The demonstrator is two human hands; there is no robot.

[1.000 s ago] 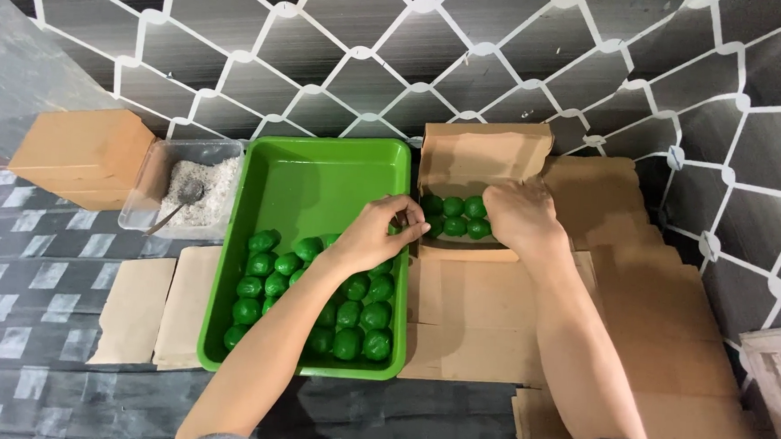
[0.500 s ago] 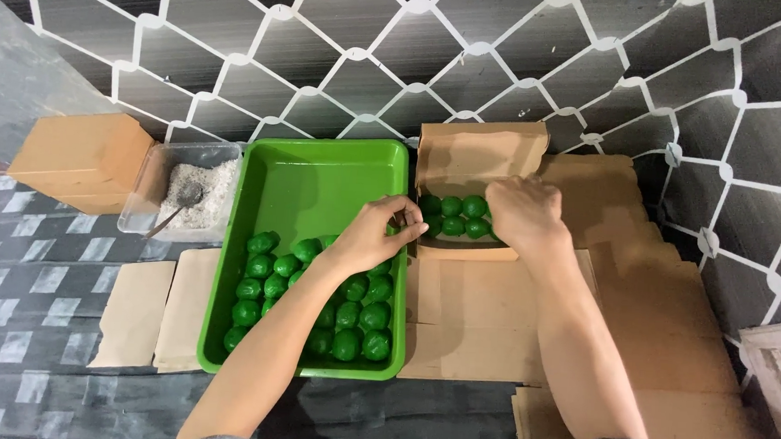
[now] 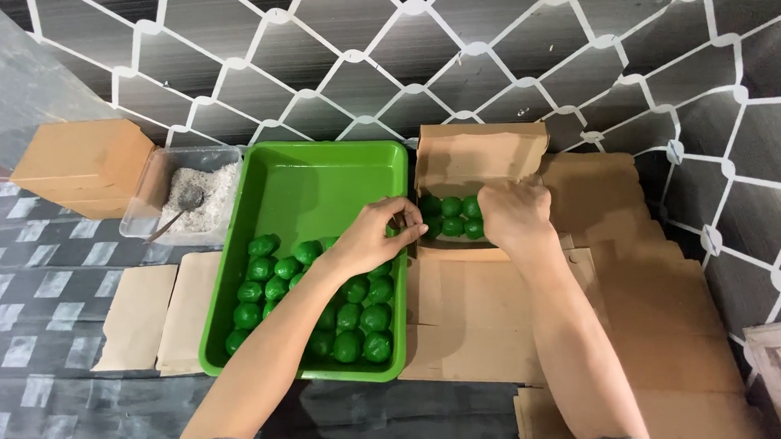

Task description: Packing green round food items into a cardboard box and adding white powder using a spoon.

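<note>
Nearest, green balls point(image 3: 350, 320) fill the near half of the green tray point(image 3: 321, 176). Just beyond, the left hand point(image 3: 376, 237) curls loosely at the tray's 3 o'clock rim; whether it grips a ball is unclear. At 1 o'clock, the right hand point(image 3: 515, 215) rests bent inside the small cardboard box point(image 3: 478, 157), touching its green balls. Since earlier, both hands have barely shifted.

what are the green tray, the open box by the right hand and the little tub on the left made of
The green tray looks like moulded plastic: glossy, uniform colour, rounded rim with soft highlights. The open box looks like plain brown cardboard: matte, with folded flaps and creases. The small tub seems clear plastic, since its pale grainy filling shows through the walls. The handle in it looks metallic, though too small to be sure.
</note>
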